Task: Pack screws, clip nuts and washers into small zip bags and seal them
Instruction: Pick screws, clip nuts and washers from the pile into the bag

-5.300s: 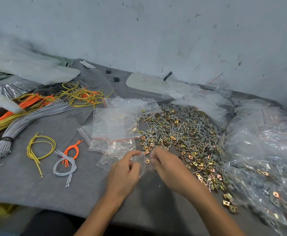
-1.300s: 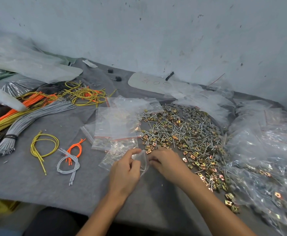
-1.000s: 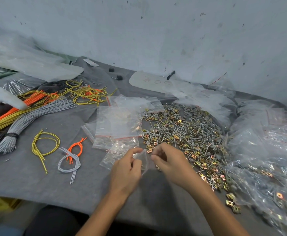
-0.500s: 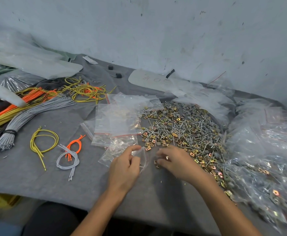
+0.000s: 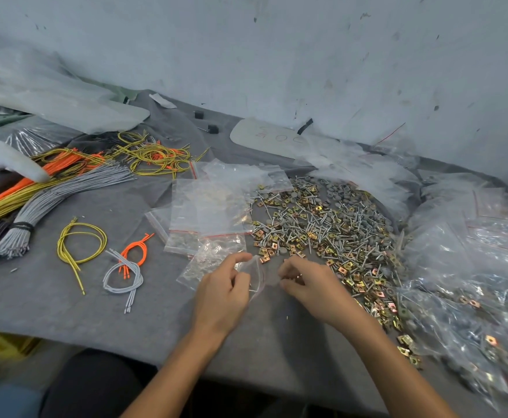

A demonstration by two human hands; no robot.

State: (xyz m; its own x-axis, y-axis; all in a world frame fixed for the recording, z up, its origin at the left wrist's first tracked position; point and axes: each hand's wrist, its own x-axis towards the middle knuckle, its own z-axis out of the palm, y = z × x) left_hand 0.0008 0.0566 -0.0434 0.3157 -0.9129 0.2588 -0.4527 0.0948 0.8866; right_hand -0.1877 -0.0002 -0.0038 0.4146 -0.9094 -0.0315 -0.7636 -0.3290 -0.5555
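My left hand (image 5: pixel 221 292) pinches a small clear zip bag (image 5: pixel 257 274) by its mouth, holding it up off the grey mat. My right hand (image 5: pixel 308 283) is right beside the bag's opening, fingers curled around small hardware that I can barely see. A wide heap of screws, gold clip nuts and grey washers (image 5: pixel 322 224) spreads just beyond and to the right of both hands. Several empty zip bags (image 5: pixel 210 212) lie in a loose stack left of the heap.
Filled bags (image 5: pixel 472 267) pile up along the right side. Bundles of grey, orange and yellow cords (image 5: pixel 50 191) and small cord loops (image 5: pixel 80 245) lie on the left. A white controller (image 5: pixel 8 159) rests far left. The grey mat's front edge (image 5: pixel 96 336) is near my body.
My right hand went out to the edge of the hardware heap half a second ago and has come back to the bag's mouth. My left hand kept holding the bag in place.
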